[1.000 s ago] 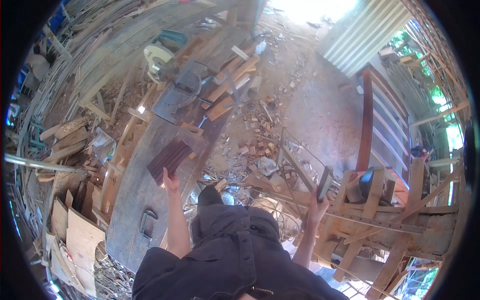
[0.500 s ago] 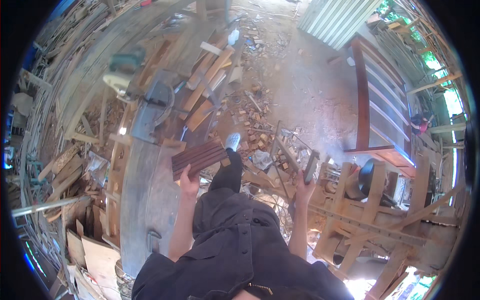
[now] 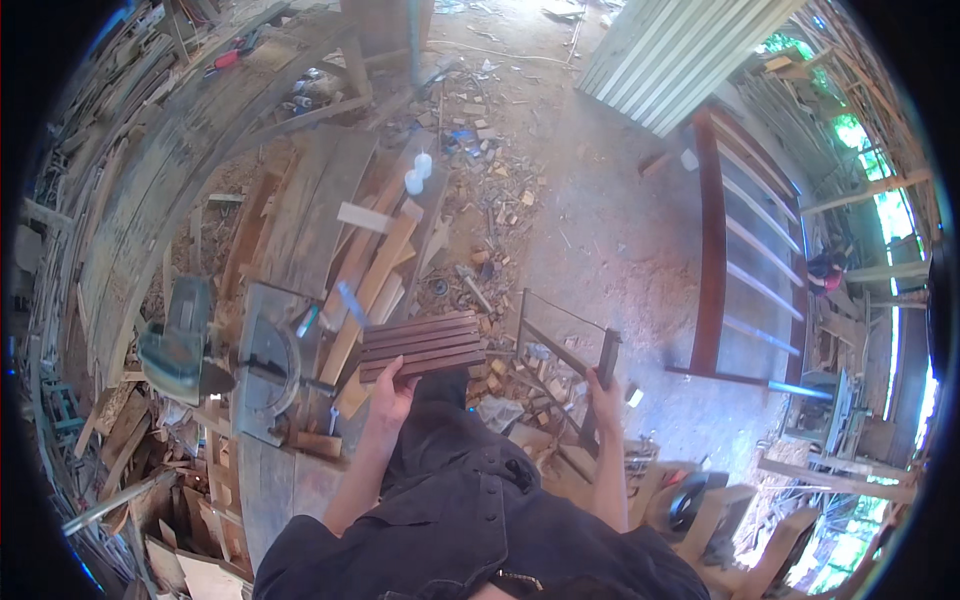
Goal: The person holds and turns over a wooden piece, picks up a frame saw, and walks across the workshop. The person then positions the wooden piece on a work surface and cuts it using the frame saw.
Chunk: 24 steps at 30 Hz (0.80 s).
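Note:
My left hand (image 3: 392, 393) is closed around the near edge of a stack of dark red-brown wooden slats (image 3: 420, 345), carried level in front of my body. The slats lie side by side, flush with one another. In my right hand (image 3: 605, 397) is a wooden frame saw (image 3: 565, 350), gripped by one end arm of its frame. A thin cord spans the frame's far side, and the crossbar slants toward my legs. The saw's lower part overlaps the scrap wood behind it, so its blade is hard to make out.
On the left, a green mitre saw (image 3: 180, 345) stands by a workbench (image 3: 290, 490). Boards (image 3: 375, 285) and two white bottles (image 3: 415, 180) lie beyond it. Wood offcuts (image 3: 490, 260) litter the floor. A red-brown slatted frame (image 3: 710, 240) and pale corrugated panel (image 3: 690, 60) stand right.
I have moved forward, and the mitre saw and bench now lie closer on the left. Both hands have kept their hold on the slats and the frame saw.

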{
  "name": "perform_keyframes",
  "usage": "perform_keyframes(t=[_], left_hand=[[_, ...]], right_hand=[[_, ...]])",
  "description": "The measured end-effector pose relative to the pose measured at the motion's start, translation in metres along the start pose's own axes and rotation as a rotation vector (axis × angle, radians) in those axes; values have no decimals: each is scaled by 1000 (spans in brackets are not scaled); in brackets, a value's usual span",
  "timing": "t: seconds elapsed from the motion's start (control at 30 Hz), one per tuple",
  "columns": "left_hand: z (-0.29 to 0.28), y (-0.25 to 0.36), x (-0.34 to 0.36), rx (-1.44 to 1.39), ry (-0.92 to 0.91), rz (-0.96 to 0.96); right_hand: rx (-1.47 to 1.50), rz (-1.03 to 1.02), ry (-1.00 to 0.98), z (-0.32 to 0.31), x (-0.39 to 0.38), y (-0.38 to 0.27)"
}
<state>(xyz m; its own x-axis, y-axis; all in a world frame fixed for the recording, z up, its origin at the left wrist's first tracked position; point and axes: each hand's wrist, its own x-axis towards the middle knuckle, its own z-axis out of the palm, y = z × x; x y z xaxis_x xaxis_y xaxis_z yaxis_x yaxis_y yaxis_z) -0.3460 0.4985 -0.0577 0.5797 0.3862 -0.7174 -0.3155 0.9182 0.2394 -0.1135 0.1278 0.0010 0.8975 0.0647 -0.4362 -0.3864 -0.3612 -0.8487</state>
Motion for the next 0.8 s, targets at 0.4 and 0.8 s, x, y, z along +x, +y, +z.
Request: perform_keyframes(t=[0.4,0.8], left_hand=[[262,41,129,100,69,154],[430,36,255,-100,199,595]], right_hand=[[-158,128,183,-83,188,-117],[-688,77,-218,-21,514,-230]])
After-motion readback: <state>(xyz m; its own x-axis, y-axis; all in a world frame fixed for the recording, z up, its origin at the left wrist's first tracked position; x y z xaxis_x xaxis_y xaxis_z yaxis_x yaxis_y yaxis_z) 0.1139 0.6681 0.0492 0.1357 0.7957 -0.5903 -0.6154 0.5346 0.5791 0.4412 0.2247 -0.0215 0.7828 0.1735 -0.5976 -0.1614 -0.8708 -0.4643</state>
